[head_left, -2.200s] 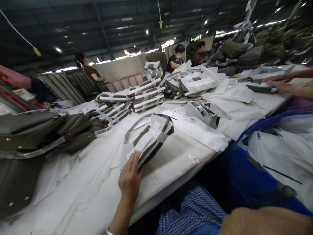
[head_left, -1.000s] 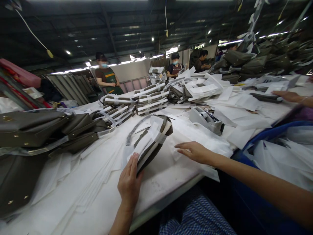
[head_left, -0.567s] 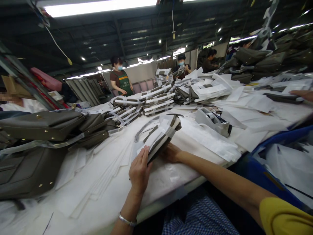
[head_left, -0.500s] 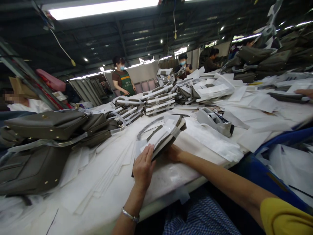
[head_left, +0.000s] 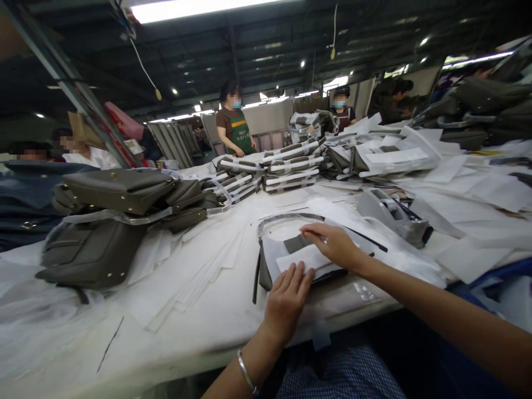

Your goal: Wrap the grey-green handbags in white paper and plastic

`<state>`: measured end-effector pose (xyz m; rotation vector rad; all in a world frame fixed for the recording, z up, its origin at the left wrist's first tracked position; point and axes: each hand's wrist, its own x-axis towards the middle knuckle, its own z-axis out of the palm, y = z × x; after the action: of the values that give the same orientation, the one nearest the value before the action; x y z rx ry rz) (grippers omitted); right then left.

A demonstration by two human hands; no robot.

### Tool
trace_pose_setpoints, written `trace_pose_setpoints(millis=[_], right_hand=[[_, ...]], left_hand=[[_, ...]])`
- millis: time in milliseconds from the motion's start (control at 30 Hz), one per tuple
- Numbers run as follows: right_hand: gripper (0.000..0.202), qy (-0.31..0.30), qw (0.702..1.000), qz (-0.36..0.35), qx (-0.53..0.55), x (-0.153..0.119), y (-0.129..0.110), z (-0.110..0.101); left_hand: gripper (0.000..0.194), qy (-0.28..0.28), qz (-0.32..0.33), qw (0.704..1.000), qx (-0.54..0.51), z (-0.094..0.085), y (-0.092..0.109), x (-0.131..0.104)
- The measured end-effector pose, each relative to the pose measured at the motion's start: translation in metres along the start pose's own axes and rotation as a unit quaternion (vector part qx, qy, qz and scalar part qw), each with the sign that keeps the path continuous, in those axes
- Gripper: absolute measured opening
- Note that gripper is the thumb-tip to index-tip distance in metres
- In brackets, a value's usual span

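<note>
A grey-green handbag lies flat in front of me, its handle wrapped in clear film and curving away from me. White paper covers part of its upper side. My left hand rests on the paper at the near edge, fingers stretched out and flat, so it is open. Over the far part of the bag, my right hand has thumb and fingertips pinched together above a grey-green patch. What sits between those fingertips, if anything, is too small to make out. Thin dark straps stick out on both sides of the bag.
To the right stands a grey tape dispenser. Stacked wrapped handbags lie at the back, more handbags on the left. Loose white sheets fan out left of my work. A person in a green apron stands across the table.
The handbag, tilted up between both hands before, now lies flat on the table. My right hand has come from behind it to above it. The view has swung left.
</note>
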<state>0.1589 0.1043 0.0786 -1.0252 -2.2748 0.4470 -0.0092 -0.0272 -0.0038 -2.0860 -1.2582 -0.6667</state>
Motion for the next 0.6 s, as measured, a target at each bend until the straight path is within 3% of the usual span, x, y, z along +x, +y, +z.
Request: trace_pose_setpoints(millis=[133, 233, 400, 500, 600], right_hand=[[0.030, -0.136, 0.982, 0.091, -0.094, 0.075, 0.021, 0.036], [0.035, -0.182, 0.963, 0.144, -0.135, 0.105, 0.027, 0.068], [0.032, -0.218, 0.943, 0.193, -0.164, 0.121, 0.023, 0.095], [0.028, -0.229, 0.939, 0.195, -0.167, 0.121, 0.025, 0.092], [0.034, -0.198, 0.944, 0.188, -0.184, 0.112, 0.030, 0.084]], left_hand=[[0.039, 0.028, 0.003, 1.000, -0.003, -0.008, 0.014, -0.003], [0.038, 0.045, 0.001, 0.999, -0.011, -0.015, 0.023, -0.009], [0.038, 0.050, -0.001, 0.999, -0.020, -0.017, 0.026, -0.014], [0.037, 0.072, -0.007, 0.997, -0.024, -0.014, 0.026, -0.014], [0.036, 0.083, -0.010, 0.996, -0.036, -0.013, 0.028, -0.014]])
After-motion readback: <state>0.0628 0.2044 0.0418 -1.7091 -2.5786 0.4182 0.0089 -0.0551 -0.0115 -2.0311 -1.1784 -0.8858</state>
